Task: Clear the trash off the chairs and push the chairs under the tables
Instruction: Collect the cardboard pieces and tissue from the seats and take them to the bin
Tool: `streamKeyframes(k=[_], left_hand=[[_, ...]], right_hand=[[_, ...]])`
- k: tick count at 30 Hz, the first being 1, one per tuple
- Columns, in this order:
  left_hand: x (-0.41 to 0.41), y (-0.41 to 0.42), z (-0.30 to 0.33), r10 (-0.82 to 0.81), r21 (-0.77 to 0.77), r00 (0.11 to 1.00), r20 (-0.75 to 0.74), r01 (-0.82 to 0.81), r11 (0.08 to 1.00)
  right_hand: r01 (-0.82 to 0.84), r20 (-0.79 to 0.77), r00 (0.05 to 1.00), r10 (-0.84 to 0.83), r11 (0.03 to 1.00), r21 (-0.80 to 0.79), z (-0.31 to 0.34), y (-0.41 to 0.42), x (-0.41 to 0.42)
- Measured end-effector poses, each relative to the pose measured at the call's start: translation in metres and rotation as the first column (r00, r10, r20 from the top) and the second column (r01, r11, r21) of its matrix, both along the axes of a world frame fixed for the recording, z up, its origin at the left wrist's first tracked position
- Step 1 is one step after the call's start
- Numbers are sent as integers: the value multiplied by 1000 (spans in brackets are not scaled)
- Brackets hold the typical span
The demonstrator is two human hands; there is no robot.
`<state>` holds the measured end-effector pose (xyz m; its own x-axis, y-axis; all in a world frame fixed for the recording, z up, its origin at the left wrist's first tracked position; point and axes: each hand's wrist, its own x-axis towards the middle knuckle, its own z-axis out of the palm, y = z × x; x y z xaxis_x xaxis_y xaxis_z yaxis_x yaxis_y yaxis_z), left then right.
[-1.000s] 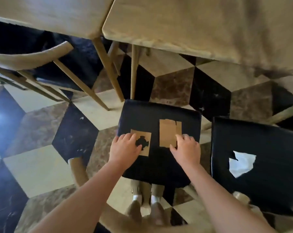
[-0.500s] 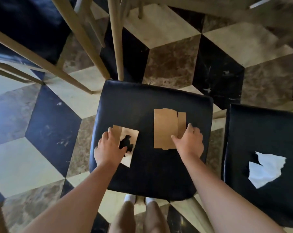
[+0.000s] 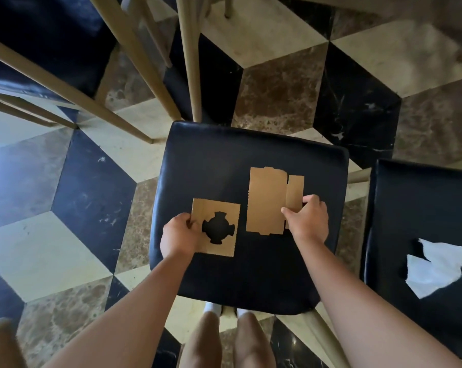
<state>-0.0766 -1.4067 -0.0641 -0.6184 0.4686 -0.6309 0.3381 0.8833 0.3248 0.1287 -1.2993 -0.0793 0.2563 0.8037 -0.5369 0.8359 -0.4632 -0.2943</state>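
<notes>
A black padded chair seat (image 3: 224,160) fills the middle of the head view. Two cardboard scraps lie on it. My left hand (image 3: 180,236) pinches the left edge of the square cardboard piece (image 3: 231,216) with a round cut-out. My right hand (image 3: 308,221) pinches the lower right edge of the larger rectangular cardboard piece (image 3: 267,197). A second black chair seat (image 3: 423,197) stands to the right with a torn white paper (image 3: 436,269) on it.
Wooden table legs (image 3: 187,59) and chair legs (image 3: 65,94) rise beyond the chair at upper left. A blurred wooden table edge (image 3: 410,6) runs along the top right. The floor (image 3: 52,235) is cube-patterned tile. My legs (image 3: 224,341) show below the seat.
The view has tilted down and closer to the seat, losing the tabletops. My left hand has turned and laid the cut-out piece flatter; my right hand stays at the rectangular piece's edge.
</notes>
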Motion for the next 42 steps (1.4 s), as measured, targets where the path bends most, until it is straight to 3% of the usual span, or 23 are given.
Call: streamKeyframes(k=[8, 15, 22, 28, 36, 42], left_hand=[[-1, 6, 43, 99, 95, 979, 179, -118, 989], [17, 9, 147, 88, 209, 967, 239, -140, 968], [50, -1, 255, -70, 352, 958, 279, -34, 936], [103, -9, 319, -235, 471, 924, 303, 69, 880], [195, -1, 333, -330, 474, 889, 316, 153, 867], [299, 17, 325, -315, 412, 888, 336, 162, 897]], right_hand=[[87, -264, 960, -88, 996, -17, 29, -11, 10], [163, -377, 918, -123, 984, 77, 139, -15, 31], [314, -495, 855, -156, 915, 255, 275, -52, 86], [422, -562, 808, -177, 840, 342, 355, -99, 144], [450, -652, 747, -129, 821, 352, 394, -119, 235], [366, -774, 632, -31, 892, 263, 406, -91, 320]])
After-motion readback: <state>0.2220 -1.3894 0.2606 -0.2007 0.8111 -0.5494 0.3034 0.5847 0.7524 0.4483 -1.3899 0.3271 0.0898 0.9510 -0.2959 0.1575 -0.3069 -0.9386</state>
